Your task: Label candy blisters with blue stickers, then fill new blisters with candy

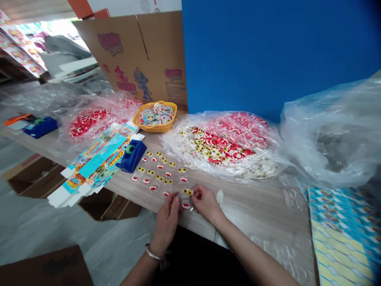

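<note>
A small clear plastic tray [187,201] lies at the table's front edge between my hands. It holds two yellow eye-shaped candies [185,191] in its upper hollows and a red-and-white mouth-shaped candy [186,206] below. My left hand [169,214] has its fingers closed together at the tray's left edge. With thumb and forefinger pinched, my right hand [205,201] grips at the right-hand yellow eye candy [190,192]. To the left lie several filled trays [153,187] in rough rows, and one more filled tray [183,174] sits just behind.
Behind my hands spreads a large open plastic bag [226,149] of loose eye and mouth pieces. A yellow basket [155,127] of packed pieces, a blue tape dispenser [132,157] and flat printed boxes [95,159] stand left. Printed sheets [342,238] lie right; a blue panel [268,51] rises behind.
</note>
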A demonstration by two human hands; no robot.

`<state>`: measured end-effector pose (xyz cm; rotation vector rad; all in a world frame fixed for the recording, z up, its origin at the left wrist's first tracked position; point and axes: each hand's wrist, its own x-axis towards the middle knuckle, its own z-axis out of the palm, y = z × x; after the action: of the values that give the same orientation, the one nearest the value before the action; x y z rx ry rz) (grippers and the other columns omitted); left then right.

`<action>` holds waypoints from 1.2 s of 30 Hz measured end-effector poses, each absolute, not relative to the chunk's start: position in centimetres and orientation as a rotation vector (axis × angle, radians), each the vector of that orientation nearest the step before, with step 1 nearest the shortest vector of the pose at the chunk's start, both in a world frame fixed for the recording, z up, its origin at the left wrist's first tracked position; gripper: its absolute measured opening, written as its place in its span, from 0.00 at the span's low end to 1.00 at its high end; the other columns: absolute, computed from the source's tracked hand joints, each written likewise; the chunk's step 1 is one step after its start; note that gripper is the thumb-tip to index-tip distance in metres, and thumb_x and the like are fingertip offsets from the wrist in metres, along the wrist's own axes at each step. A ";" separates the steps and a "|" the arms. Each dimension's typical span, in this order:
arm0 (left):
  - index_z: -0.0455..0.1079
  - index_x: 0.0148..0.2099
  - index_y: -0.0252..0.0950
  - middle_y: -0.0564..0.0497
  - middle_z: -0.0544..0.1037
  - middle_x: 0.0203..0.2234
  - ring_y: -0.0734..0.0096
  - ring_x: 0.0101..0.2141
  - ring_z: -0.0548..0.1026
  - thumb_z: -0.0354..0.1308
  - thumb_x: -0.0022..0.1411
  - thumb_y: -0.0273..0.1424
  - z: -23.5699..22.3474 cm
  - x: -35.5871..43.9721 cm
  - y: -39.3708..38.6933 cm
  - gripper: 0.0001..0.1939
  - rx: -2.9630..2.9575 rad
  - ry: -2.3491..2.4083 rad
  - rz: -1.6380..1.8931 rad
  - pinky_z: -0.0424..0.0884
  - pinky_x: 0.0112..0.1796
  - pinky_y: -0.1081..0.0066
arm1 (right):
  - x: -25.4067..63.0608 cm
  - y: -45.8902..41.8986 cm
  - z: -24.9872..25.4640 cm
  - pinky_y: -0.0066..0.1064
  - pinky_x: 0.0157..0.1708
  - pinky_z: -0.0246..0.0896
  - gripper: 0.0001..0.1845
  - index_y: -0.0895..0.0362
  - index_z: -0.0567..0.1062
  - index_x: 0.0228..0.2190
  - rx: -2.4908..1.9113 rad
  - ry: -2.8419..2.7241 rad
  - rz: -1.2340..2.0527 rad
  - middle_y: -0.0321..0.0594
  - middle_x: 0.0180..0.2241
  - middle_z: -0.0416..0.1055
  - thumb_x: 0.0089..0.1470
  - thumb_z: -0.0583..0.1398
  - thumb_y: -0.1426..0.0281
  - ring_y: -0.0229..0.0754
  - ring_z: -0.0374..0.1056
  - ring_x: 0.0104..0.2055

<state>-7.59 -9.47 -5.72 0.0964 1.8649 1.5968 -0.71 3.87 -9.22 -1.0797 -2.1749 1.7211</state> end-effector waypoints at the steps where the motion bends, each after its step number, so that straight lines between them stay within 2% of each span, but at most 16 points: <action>1: 0.72 0.50 0.36 0.44 0.80 0.36 0.63 0.31 0.77 0.59 0.58 0.48 -5.7 -8.0 -10.3 0.25 0.147 1.969 1.543 0.74 0.33 0.66 | -1.2 3.7 -9.4 0.24 0.22 0.55 0.07 0.56 0.71 0.28 -1.092 -2.226 1.659 0.29 0.19 0.68 0.46 0.56 0.78 0.34 0.63 0.20; 6: 0.69 0.51 0.34 0.45 0.78 0.34 0.63 0.28 0.76 0.48 0.61 0.54 -5.9 -10.0 -12.7 0.30 0.169 2.189 1.381 0.74 0.30 0.63 | -3.6 2.7 -9.7 0.25 0.25 0.56 0.12 0.57 0.73 0.35 -1.108 -2.335 1.530 0.32 0.21 0.71 0.46 0.58 0.79 0.37 0.67 0.23; 10: 0.69 0.53 0.37 0.46 0.78 0.35 0.61 0.31 0.76 0.47 0.63 0.51 -5.4 -11.0 -13.2 0.27 0.419 2.529 1.162 0.72 0.34 0.63 | -4.4 1.8 -9.3 0.26 0.28 0.58 0.16 0.57 0.72 0.41 -1.129 -2.295 1.520 0.34 0.26 0.74 0.49 0.58 0.78 0.39 0.70 0.27; 14: 0.68 0.54 0.40 0.46 0.79 0.39 0.58 0.36 0.77 0.46 0.63 0.51 -4.4 -10.8 -12.1 0.26 0.589 2.607 1.012 0.71 0.39 0.62 | -2.6 1.9 -8.3 0.27 0.29 0.59 0.15 0.57 0.72 0.43 -1.127 -2.297 1.426 0.38 0.30 0.76 0.51 0.59 0.75 0.40 0.71 0.31; 18: 0.69 0.53 0.41 0.47 0.79 0.38 0.57 0.35 0.77 0.49 0.59 0.53 -4.5 -9.6 -8.7 0.28 0.700 2.444 1.004 0.72 0.39 0.61 | 3.2 5.2 -6.6 0.25 0.28 0.55 0.05 0.54 0.75 0.33 -1.070 -2.363 1.275 0.34 0.28 0.75 0.55 0.59 0.70 0.37 0.69 0.28; 20: 0.70 0.52 0.41 0.48 0.80 0.37 0.57 0.34 0.78 0.51 0.57 0.54 -4.8 -8.4 -6.7 0.28 0.747 2.302 1.019 0.72 0.38 0.61 | 7.8 7.8 -5.4 0.24 0.28 0.54 0.06 0.54 0.75 0.31 -1.146 -2.363 1.101 0.32 0.26 0.74 0.57 0.57 0.70 0.35 0.67 0.27; 24: 0.74 0.47 0.40 0.49 0.80 0.33 0.57 0.34 0.77 0.56 0.54 0.52 -5.1 -5.1 -2.9 0.26 0.887 2.088 1.025 0.72 0.38 0.62 | 16.8 13.3 -4.1 0.26 0.30 0.54 0.06 0.56 0.75 0.34 -1.564 -2.323 0.581 0.38 0.32 0.73 0.57 0.57 0.71 0.37 0.68 0.31; 28: 0.75 0.44 0.41 0.51 0.79 0.28 0.59 0.31 0.76 0.58 0.56 0.47 -5.0 -1.8 0.6 0.19 0.988 1.935 1.035 0.72 0.37 0.63 | 21.1 16.8 -5.3 0.28 0.30 0.55 0.09 0.57 0.74 0.37 -1.847 -2.372 0.189 0.44 0.39 0.73 0.60 0.56 0.66 0.40 0.70 0.33; 33: 0.77 0.40 0.41 0.47 0.80 0.32 0.58 0.35 0.77 0.62 0.55 0.40 -5.5 1.5 4.6 0.12 0.920 1.689 1.128 0.71 0.40 0.61 | 20.5 18.3 -6.5 0.29 0.30 0.55 0.11 0.59 0.74 0.36 -1.958 -2.377 0.138 0.48 0.37 0.74 0.63 0.52 0.69 0.43 0.72 0.34; 36: 0.77 0.43 0.40 0.44 0.80 0.40 0.56 0.43 0.76 0.65 0.54 0.39 -6.1 2.8 6.4 0.15 0.710 1.535 1.254 0.70 0.46 0.60 | 18.7 17.4 -6.0 0.29 0.29 0.54 0.10 0.58 0.74 0.31 -1.815 -2.333 0.336 0.44 0.31 0.74 0.60 0.54 0.69 0.42 0.71 0.30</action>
<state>2.76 6.39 -6.10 0.7098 1.5349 1.2536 18.75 17.38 -6.05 -1.8149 -2.3335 0.3361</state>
